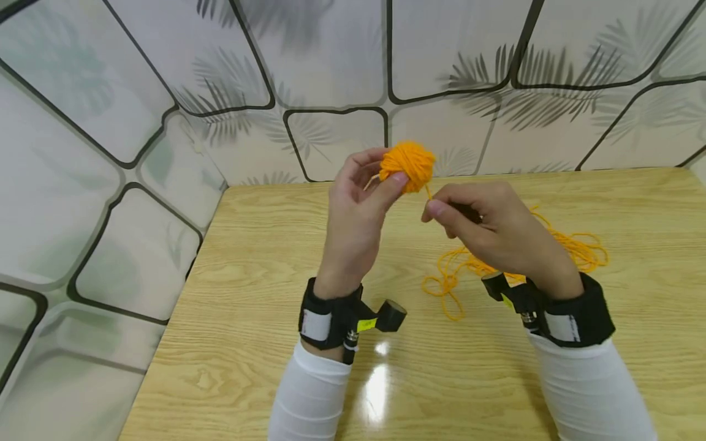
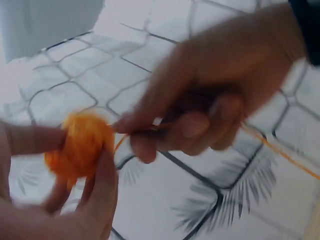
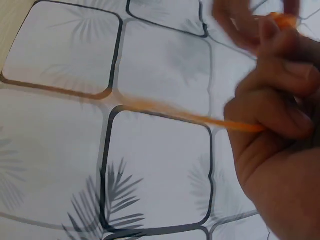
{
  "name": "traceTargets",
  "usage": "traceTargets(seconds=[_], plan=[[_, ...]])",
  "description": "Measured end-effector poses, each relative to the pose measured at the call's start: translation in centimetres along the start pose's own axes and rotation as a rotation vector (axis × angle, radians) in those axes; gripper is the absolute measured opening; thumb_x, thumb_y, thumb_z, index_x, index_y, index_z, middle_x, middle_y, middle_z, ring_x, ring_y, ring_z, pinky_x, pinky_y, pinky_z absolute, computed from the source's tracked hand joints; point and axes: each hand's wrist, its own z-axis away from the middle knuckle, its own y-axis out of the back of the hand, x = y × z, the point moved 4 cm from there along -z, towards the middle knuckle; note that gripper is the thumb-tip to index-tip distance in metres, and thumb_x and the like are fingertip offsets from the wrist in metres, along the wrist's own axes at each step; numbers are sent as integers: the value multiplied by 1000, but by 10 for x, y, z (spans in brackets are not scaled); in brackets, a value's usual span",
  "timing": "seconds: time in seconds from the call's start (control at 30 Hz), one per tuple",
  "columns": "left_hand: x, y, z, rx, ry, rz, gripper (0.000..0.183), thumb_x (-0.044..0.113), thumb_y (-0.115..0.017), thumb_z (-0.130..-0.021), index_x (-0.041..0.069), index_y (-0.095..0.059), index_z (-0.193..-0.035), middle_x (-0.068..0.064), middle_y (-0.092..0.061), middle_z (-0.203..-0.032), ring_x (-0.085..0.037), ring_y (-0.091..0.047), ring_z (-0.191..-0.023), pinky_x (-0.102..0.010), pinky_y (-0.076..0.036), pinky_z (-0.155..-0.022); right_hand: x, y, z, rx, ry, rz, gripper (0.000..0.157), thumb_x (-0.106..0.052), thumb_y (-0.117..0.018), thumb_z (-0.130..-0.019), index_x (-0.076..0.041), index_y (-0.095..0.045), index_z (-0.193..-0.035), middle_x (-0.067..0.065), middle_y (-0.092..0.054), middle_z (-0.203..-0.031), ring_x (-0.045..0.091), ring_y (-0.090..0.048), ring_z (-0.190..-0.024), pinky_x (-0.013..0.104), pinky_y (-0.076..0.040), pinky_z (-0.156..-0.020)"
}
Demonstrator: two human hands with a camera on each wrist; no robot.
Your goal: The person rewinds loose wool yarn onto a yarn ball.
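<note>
My left hand [image 1: 358,214] grips a small orange ball of yarn [image 1: 408,165] between thumb and fingers, raised over the back of the table. Just to its right, my right hand [image 1: 496,226] pinches the yarn strand [image 1: 428,192] that runs off the ball. In the left wrist view the ball [image 2: 82,145] is blurred, and the strand passes through the curled fingers of the right hand [image 2: 200,100]. From that hand the strand [image 3: 220,122] stretches away in the right wrist view. Loose orange yarn [image 1: 587,251] lies in loops on the table, partly hidden behind the right hand and wrist.
The light wooden table [image 1: 248,306] meets a wall [image 1: 336,67] with dark lines and leaf prints at the back and left. Each wrist carries a black strap with a small camera; the left one [image 1: 391,315] juts out to the right.
</note>
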Motion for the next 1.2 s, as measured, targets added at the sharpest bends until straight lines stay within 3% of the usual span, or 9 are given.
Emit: traceTargets(seconds=[0.1,0.23,0.37,0.53,0.6,0.73,0.87,1.03,1.2], plan=[[-4,2,0,57,-71,-402,30,4,-61,-84,1,-48,-112,-10,-50,-110,-20,-52,-99,-31,-47,-85,-6,-1,1,-26,23,-16,22,-1,-56,-88,-22,-62,-89,-8,-47,-66,6,-41,-53,23,-35,-46],[-9,-1,1,-165,14,-569,29,6,-60,-84,4,-53,-112,-6,-55,-108,-16,-55,-97,-27,-48,-82,-3,12,2,145,-11,15,16,0,-58,-86,-14,-65,-87,-3,-49,-66,6,-38,-50,24,-31,-43],[-5,-5,5,-342,116,-171,32,2,-58,-86,-1,-50,-116,-12,-55,-112,-22,-55,-100,-36,-47,-86,7,21,2,283,-77,55,10,-4,-56,-89,-6,-64,-84,1,-49,-65,7,-36,-48,25,-29,-42],[6,-4,3,-225,18,226,32,-5,-52,-86,1,-45,-117,-12,-48,-113,-23,-51,-100,-35,-44,-89,6,7,-1,106,-61,25,15,-4,-52,-91,-12,-63,-86,-3,-49,-65,8,-36,-49,25,-30,-43],[7,-2,1,-114,-76,145,31,-3,-54,-86,2,-44,-115,-11,-47,-113,-23,-51,-100,-35,-44,-89,-1,-1,0,2,-19,6,18,-2,-53,-90,-17,-63,-88,-6,-48,-65,7,-38,-50,23,-32,-44],[5,-1,0,13,-188,-320,32,3,-61,-84,0,-46,-112,-11,-48,-111,-23,-51,-101,-34,-46,-87,-15,-4,2,-40,75,-48,25,4,-56,-85,-20,-62,-89,-9,-46,-64,3,-40,-52,20,-35,-45],[0,-6,3,-199,-105,-517,29,5,-62,-84,2,-51,-111,-9,-53,-109,-19,-54,-99,-29,-48,-83,-14,11,5,149,82,-33,18,7,-57,-84,-10,-64,-88,-4,-48,-66,3,-38,-51,20,-30,-43],[3,-10,8,-416,45,-128,31,-1,-58,-85,-5,-48,-115,-14,-53,-111,-24,-55,-101,-40,-48,-84,-6,22,1,286,-37,33,10,1,-54,-88,-1,-63,-84,2,-50,-65,6,-38,-50,23,-31,-43],[9,-3,4,-188,-38,125,31,-3,-56,-85,-2,-46,-114,-14,-50,-112,-24,-52,-101,-40,-45,-89,-10,5,-3,73,-7,10,17,0,-51,-91,-10,-62,-85,-3,-49,-64,7,-38,-50,23,-33,-45]])
